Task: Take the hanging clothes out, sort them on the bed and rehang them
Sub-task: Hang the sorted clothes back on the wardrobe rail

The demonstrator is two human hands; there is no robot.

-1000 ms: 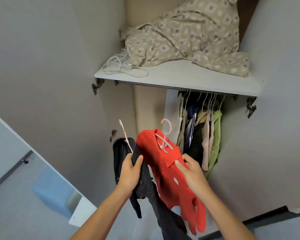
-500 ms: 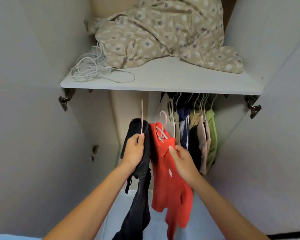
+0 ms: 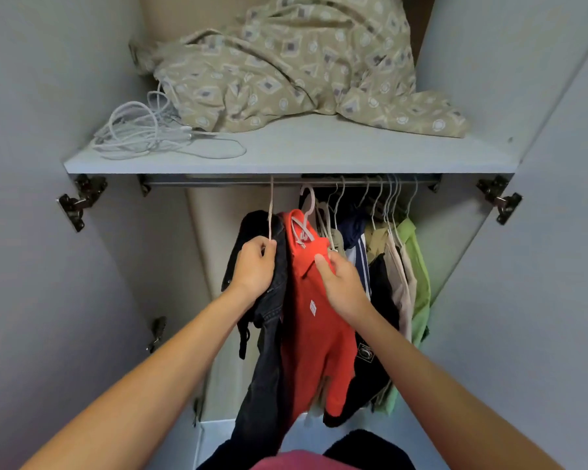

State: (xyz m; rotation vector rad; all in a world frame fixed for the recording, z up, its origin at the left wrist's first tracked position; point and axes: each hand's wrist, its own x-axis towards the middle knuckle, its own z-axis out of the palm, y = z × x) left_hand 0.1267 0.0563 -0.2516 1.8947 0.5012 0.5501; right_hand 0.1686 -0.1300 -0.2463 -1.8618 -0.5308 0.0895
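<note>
Left hand [image 3: 256,266] gripping the neck of a pale hanger [image 3: 270,212] and the dark jeans [image 3: 269,320] draped on it, fingers curled round both. Right hand [image 3: 342,283] pinching the collar of the red shirt [image 3: 311,334], thumb on the front, fingers tucked behind. Both garments now raised inside the wardrobe, right below the rail [image 3: 286,180]; a second ago held lower and further out, off to the left, half a second ago only partway up. Jeans hanger now upright, its hook tip reaching rail level, though whether already caught on the rail cannot be told. Pink hanger [image 3: 307,205] of the red shirt just short of the rail, its hook tilted, apparently not yet on. Other clothes [image 3: 387,266] hanging packed at the right end of the rail: navy, beige, dark, green. Left stretch of the rail bare, so room for both pieces. Judging by this, rehanging under way, sorting on the bed likely done for these two. Next, probably: seat the jeans hook, then lift the red shirt a little and hook it beside. Risk: shirt slipping off its hanger while held only by the collar. Patterned blanket [image 3: 286,62] and white cable [image 3: 140,130] on the shelf [image 3: 319,154] above.
</note>
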